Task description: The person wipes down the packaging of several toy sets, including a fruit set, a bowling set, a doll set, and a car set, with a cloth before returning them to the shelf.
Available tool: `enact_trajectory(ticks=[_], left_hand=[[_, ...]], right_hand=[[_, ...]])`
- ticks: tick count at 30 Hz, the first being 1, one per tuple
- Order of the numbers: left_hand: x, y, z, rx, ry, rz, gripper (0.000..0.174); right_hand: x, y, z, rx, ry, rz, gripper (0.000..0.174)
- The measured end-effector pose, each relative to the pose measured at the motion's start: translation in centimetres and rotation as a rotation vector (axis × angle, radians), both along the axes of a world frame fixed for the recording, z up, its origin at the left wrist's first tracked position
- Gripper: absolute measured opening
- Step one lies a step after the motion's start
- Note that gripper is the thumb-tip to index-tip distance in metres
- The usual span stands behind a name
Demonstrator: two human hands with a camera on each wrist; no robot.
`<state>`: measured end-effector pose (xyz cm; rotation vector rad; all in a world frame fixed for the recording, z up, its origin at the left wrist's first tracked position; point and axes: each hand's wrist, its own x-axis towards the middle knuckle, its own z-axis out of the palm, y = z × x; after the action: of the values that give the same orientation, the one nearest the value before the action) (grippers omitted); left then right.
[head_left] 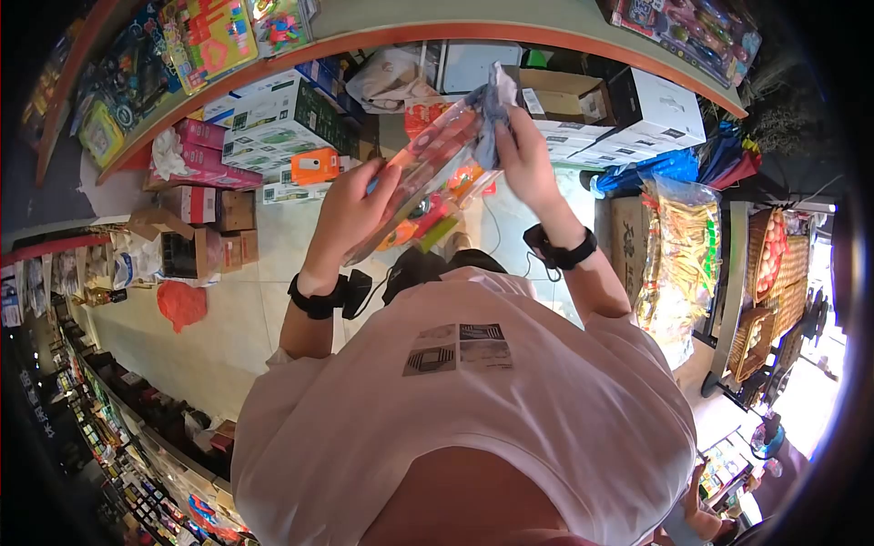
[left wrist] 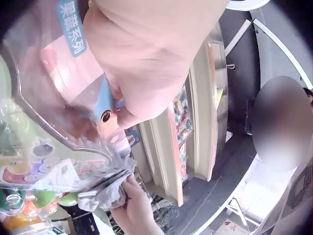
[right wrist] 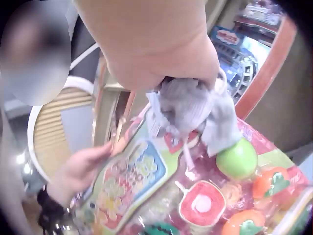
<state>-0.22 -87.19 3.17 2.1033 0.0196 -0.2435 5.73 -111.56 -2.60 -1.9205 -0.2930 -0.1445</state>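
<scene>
A clear plastic package of toy fruit and vegetables [head_left: 428, 196] hangs tilted between the two hands, with a green piece and orange pieces showing in the right wrist view [right wrist: 236, 157]. The left hand [head_left: 350, 214] grips one edge of the package, thumb on its printed card [left wrist: 73, 73]. The right hand [head_left: 528, 164] holds a crumpled grey cloth [head_left: 494, 118] against the other end of the package. In the right wrist view the cloth [right wrist: 190, 110] bunches under the right hand [right wrist: 156, 54], whose fingertips are hidden.
Above the hands runs a shelf edge [head_left: 364, 41] with packaged toys on it. White and green cartons [head_left: 282, 123], an open cardboard box [head_left: 569, 96] and a red plastic bag [head_left: 182, 305] stand or lie around. Bagged goods [head_left: 678, 255] are at the right.
</scene>
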Motion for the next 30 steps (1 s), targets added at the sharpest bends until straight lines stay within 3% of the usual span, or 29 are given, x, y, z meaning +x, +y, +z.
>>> enact_trajectory(ticks=[4,7,13,20,23,27,30], left_hand=[[0.0,1.9,-0.7,-0.168,0.023,-0.010,0.027],[-0.3,2.3,-0.3,-0.232,0.044,-0.021,0.024],[-1.1,4.0,0.2,-0.250,0.056,-0.032,0.025],[-1.9,5.7,0.5,-0.191,0.028,-0.104,0.026],[-1.8,6.0,1.0,-0.211,0.051,-0.139,0.026],[-2.1,5.5,0.8,-0.243,0.055,-0.137,0.024],[-2.2,4.8,1.0,-0.202,0.041,-0.152,0.021]], right_hand=[[1.2,0.0,-4.3,0.546,0.245,0.105,0.025],[1.7,-1.0,-6.6,0.362,0.156,0.064,0.027],[3.2,-4.8,-12.4,0.147,0.369,0.071,0.035],[2.5,-8.4,-14.3,-0.014,0.424,0.097,0.031],[2.0,-9.4,-15.6,-0.051,0.677,-0.025,0.036],[1.5,-9.2,-17.2,0.212,0.792,-0.203,0.045],[1.0,-8.0,-15.1,0.100,0.799,-0.143,0.040]])
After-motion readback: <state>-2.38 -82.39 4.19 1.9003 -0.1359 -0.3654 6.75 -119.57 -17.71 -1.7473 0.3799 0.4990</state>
